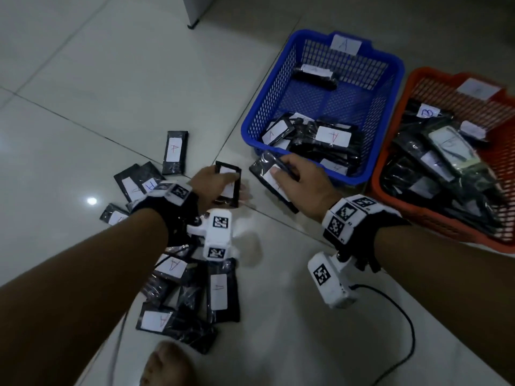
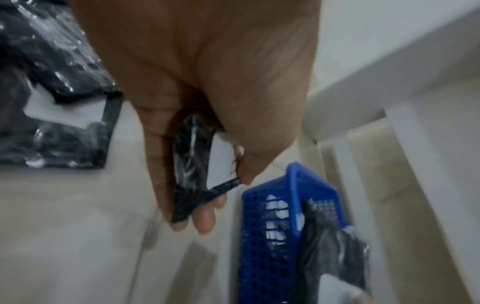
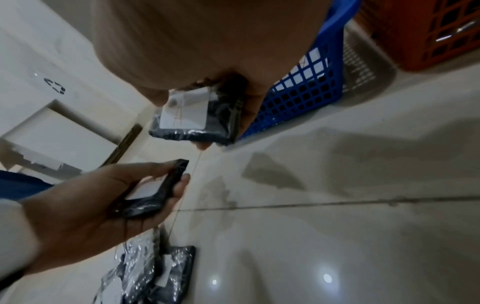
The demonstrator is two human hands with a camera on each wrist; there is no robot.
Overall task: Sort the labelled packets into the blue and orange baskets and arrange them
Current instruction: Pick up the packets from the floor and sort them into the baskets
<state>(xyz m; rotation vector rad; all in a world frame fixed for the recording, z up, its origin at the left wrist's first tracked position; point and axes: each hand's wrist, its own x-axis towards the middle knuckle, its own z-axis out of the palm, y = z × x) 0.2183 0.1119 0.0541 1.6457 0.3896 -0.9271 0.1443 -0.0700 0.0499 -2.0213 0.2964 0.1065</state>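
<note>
Now: loose A-labelled packets (image 1: 175,151) lie on the floor (image 1: 83,79); your left hand (image 1: 214,185) grips one packet (image 1: 229,182), your right hand (image 1: 301,179) pinches another packet (image 1: 267,174) just beside the blue basket (image 1: 278,87); orange basket (image 1: 401,151) rightmost.

The blue basket (image 1: 323,107) carries a white tag (image 1: 346,44) with the letter A on its far rim, and the packets (image 1: 333,136) at its near edge show red A's. In the orange basket (image 1: 473,151), one packet label (image 1: 427,111) near the far edge reads B in blue. Loose packets (image 1: 174,149) on the floor (image 1: 97,79) show red A's.
</note>
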